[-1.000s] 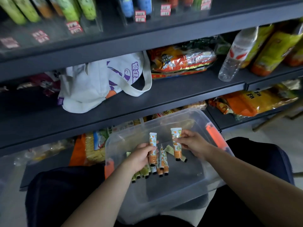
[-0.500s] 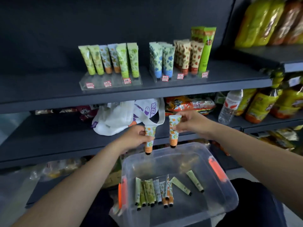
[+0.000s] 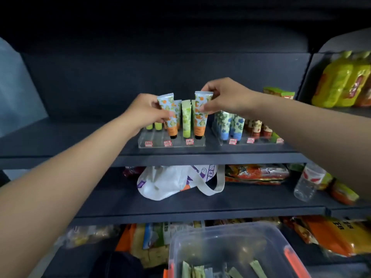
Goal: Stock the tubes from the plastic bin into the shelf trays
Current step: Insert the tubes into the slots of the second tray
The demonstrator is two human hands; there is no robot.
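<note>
2 orange-print tubes held over the left clear tray

One tube is pinched by the left hand, the other tube by the right hand, caps down.

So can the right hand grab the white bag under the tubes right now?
Probably not yet. The right hand is busy gripping an orange tube at the clear tray. The white bag lies uncovered on the shelf below, so the way looks free once that tube is let go.
</note>
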